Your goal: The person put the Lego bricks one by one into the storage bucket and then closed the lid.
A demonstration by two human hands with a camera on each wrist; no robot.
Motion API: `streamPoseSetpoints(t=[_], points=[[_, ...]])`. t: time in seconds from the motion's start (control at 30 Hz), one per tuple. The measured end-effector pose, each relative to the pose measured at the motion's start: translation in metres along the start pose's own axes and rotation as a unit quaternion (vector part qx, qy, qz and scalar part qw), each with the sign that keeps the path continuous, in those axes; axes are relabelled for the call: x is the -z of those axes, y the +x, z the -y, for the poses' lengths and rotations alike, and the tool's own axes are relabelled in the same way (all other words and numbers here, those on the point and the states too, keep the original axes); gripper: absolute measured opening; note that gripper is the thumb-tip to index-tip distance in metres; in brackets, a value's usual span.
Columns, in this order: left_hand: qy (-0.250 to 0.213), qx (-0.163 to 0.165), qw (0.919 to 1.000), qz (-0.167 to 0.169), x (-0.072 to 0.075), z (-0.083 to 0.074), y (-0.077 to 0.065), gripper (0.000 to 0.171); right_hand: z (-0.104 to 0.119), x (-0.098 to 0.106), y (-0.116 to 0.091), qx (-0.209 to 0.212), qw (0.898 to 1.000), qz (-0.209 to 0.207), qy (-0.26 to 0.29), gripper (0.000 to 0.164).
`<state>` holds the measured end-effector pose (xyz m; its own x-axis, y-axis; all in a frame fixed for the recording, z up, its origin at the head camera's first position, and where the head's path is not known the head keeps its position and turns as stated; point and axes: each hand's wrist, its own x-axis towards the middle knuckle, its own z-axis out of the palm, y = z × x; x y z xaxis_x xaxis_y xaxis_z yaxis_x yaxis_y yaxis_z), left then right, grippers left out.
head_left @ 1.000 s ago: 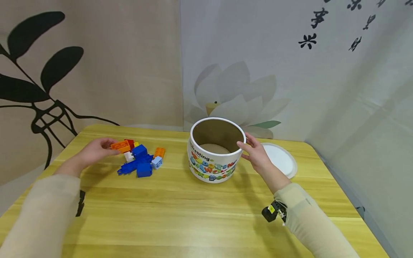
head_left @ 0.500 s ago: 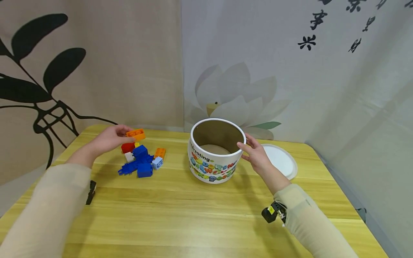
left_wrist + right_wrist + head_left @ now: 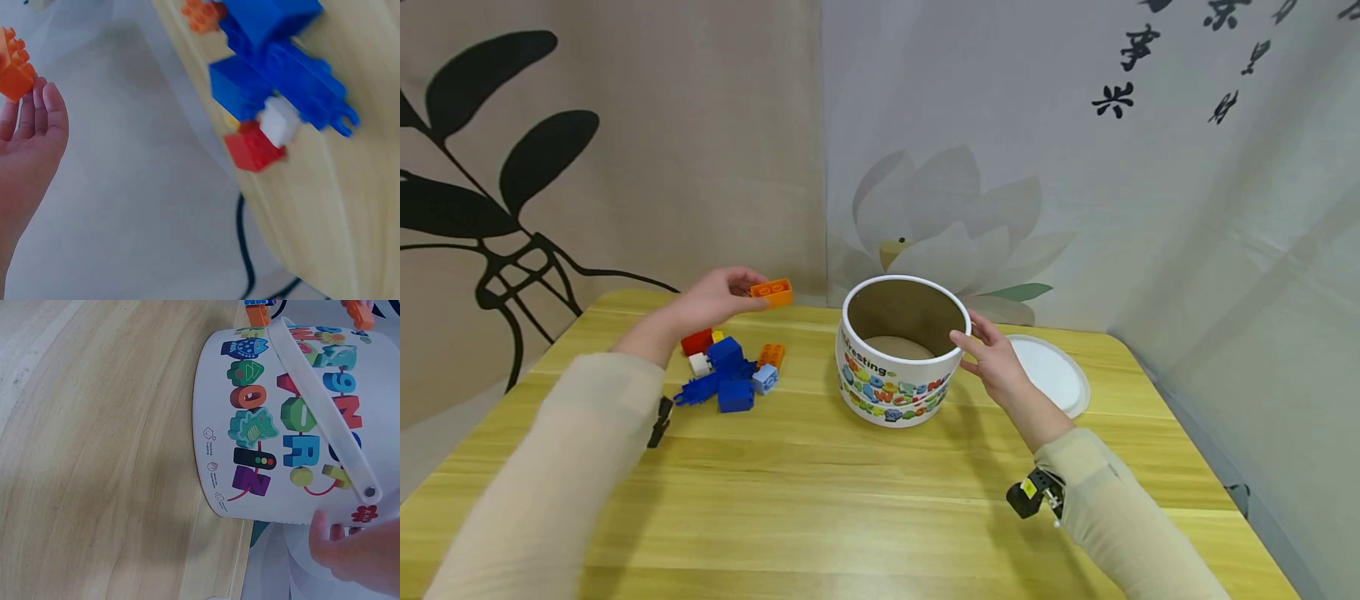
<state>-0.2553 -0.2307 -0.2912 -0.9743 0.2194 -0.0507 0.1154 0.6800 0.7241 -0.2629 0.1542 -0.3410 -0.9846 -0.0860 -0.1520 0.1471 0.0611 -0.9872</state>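
Note:
In the head view my left hand (image 3: 718,297) pinches an orange toy brick (image 3: 772,292) between thumb and fingers, raised above the far table edge. The same brick (image 3: 14,65) is at the left edge of the left wrist view. A white bucket (image 3: 891,387) printed with colourful letters and pictures stands upright without its lid, its visible inside floor bare. My right hand (image 3: 996,358) holds the bucket's right side, thumb at the rim and fingers on the outer wall. Left of the bucket lies a pile of blue bricks (image 3: 735,395) with a red brick (image 3: 697,342) behind.
A second orange brick (image 3: 771,356), a light blue brick (image 3: 765,379) and a white brick (image 3: 700,364) lie in the pile. Behind the right hand a round white lid (image 3: 1051,373) rests on the wooden table (image 3: 820,517). The bucket's white handle (image 3: 328,412) hangs against its side.
My left hand has lifted the orange brick from the pile and carried it right and up, towards the bucket. The right hand and the bucket have stayed in place.

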Motion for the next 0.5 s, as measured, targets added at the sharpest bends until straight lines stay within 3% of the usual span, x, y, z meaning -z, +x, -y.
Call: streamPoseSetpoints(t=[0.5], points=[[-0.025,-0.055,0.998,0.019,-0.038,-0.051,0.039,0.039,0.001,0.0,-0.001,-0.006,1.0,-0.002,-0.001,0.061]])
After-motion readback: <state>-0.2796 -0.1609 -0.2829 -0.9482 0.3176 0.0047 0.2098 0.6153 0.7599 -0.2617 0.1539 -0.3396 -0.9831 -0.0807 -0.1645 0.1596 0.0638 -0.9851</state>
